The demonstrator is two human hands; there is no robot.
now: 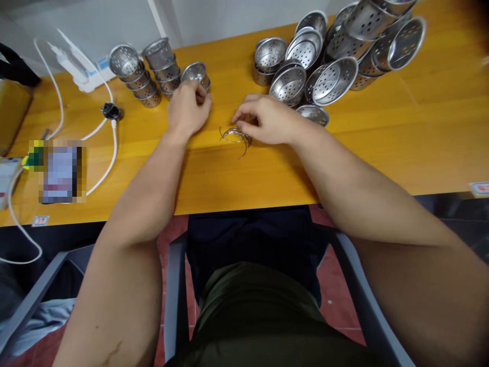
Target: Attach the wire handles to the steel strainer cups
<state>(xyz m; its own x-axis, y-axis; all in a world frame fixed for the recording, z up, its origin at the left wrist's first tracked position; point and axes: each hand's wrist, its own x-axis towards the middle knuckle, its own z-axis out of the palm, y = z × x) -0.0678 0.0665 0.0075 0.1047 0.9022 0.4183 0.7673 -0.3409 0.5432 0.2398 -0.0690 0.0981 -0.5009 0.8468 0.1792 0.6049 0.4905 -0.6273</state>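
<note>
At a small perforated metal cup [195, 70], my left hand [189, 104] has its fingers curled over the near rim, closed on it. Part of that cup is hidden by the hand. My right hand [265, 117] is bent in a pinch, thumb and forefinger nearly meeting at a little heap of thin curved metal wires [237, 135] on the wooden table [237, 178]. The fingertips seem to hold a wire, though the contact is hard to see. Left of my left hand stand two stacks of perforated cups [143, 84].
Many more perforated cups [332, 79], some stacked and some tilted, crowd the back right. To the left lie a blurred phone [61, 173], white cables [114, 158], a black plug [111, 110] and a power strip [89, 76]. A wall rises behind the table.
</note>
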